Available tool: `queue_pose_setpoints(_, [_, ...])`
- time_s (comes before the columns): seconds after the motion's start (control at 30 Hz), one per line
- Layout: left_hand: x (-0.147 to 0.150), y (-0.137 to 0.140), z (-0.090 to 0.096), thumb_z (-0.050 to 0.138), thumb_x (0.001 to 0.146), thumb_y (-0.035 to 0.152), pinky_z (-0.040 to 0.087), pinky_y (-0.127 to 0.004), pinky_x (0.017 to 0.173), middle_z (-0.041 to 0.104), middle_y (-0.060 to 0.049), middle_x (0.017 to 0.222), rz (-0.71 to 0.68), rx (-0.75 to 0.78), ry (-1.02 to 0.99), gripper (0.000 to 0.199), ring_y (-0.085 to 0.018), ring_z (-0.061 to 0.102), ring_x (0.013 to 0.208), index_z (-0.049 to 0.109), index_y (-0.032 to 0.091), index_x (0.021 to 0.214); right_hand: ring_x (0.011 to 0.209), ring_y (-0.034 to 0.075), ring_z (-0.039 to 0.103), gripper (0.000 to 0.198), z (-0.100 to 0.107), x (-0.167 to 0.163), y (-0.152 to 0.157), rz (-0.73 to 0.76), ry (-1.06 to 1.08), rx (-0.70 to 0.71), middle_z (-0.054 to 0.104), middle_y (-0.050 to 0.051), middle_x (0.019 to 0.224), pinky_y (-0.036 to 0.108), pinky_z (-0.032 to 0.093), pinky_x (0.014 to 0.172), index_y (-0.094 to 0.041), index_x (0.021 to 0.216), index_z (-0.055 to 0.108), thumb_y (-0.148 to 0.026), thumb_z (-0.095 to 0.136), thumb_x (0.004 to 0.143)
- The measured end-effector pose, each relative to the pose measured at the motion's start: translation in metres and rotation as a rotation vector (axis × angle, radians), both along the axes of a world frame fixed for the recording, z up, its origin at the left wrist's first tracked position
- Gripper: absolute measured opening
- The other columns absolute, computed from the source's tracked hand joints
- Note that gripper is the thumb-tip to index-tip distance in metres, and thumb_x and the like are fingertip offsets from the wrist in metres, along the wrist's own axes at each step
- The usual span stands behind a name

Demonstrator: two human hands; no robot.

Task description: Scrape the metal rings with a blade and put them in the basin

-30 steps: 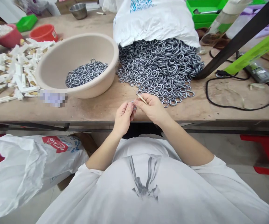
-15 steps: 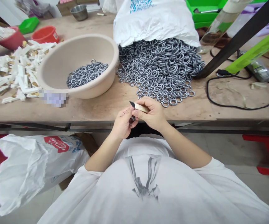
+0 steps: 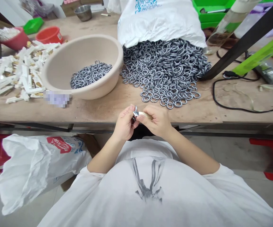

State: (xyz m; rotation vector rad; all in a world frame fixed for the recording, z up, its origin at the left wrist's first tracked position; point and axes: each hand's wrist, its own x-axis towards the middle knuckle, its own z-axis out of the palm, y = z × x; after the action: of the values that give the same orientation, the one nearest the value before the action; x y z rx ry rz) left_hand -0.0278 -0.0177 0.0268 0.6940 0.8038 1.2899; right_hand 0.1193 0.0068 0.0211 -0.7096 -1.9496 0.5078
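Note:
My right hand [image 3: 159, 120] is closed round the pale handle of a short knife [image 3: 141, 113]; its slanted blade points left. Pinched in my left hand [image 3: 124, 125] is a dark grey ring [image 3: 135, 108], with more dark grey showing lower between the fingers. The blade lies against or very close to this ring; I cannot tell whether they touch. Both hands are together at the table's front edge. Just beyond them spreads a heap of grey rings [image 3: 164, 71]. A beige basin [image 3: 56, 77] to the left holds more rings.
A white sack [image 3: 160, 25] lies behind the heap. White plastic pieces [image 3: 25, 74] cover the table's left side. At right are a dark slanted post [image 3: 242, 42], a lime-green bar [image 3: 261, 55] and a black cable [image 3: 235, 108]. Another sack [image 3: 29, 170] stands below the table.
The knife blade has turned and dropped a little, now meeting the left fingers. The grey ring has come up into sight between them. The whole view has shifted slightly.

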Motion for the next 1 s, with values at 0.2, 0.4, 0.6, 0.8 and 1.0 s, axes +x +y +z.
queue_pose_setpoints(0.2, [-0.002,0.002,-0.001,0.079,0.074,0.059,0.020,-0.017,0.037,0.042,0.004,0.056,-0.016,0.018,-0.002,0.058,-0.004,0.035,0.039,0.042,0.014,0.069,0.056,0.011,0.038,0.053,0.002,-0.001,-0.002,-0.007,-0.033,0.008,0.041,-0.003,0.062,0.029,0.025,0.055,-0.016,0.068,0.049,-0.052,0.056,0.107])
queue_pose_setpoints(0.4, [-0.007,-0.002,-0.006,0.077,0.076,0.059,0.022,-0.017,0.039,0.043,0.002,0.056,-0.114,0.054,0.038,0.056,-0.004,0.035,0.041,0.047,0.012,0.069,0.055,0.013,0.040,0.054,-0.008,0.004,0.015,-0.066,-0.040,-0.231,0.043,-0.003,0.059,0.028,0.026,0.054,-0.018,0.066,0.050,-0.058,0.053,0.102])
queue_pose_setpoints(0.6, [-0.012,-0.006,-0.007,0.069,0.087,0.052,0.023,-0.017,0.042,0.045,0.000,0.061,-0.194,0.140,0.104,0.050,-0.003,0.037,0.045,0.049,0.011,0.066,0.067,0.020,0.055,0.036,-0.005,0.011,0.060,-0.482,-0.432,-0.377,0.058,0.000,0.069,0.029,0.028,0.059,-0.018,0.077,0.062,-0.042,0.061,0.104])
queue_pose_setpoints(0.8, [-0.019,0.004,-0.013,0.079,0.079,0.046,0.028,-0.015,0.041,0.061,-0.003,0.076,-0.077,-0.009,0.101,0.039,-0.003,0.045,0.047,0.068,0.011,0.092,0.099,0.034,0.064,0.033,0.012,-0.021,0.084,-0.537,-0.921,-0.283,0.068,0.013,0.110,0.035,0.046,0.073,-0.011,0.118,0.067,-0.035,0.076,0.097])
queue_pose_setpoints(1.0, [-0.023,0.009,-0.008,0.069,0.083,0.026,0.031,-0.016,0.038,0.063,-0.003,0.076,0.043,-0.243,-0.062,0.020,-0.008,0.052,0.049,0.062,0.012,0.096,0.099,0.033,0.063,0.013,0.011,-0.019,0.097,-0.495,-0.821,-0.293,0.068,0.013,0.107,0.037,0.046,0.078,-0.013,0.104,0.072,-0.024,0.070,0.100])
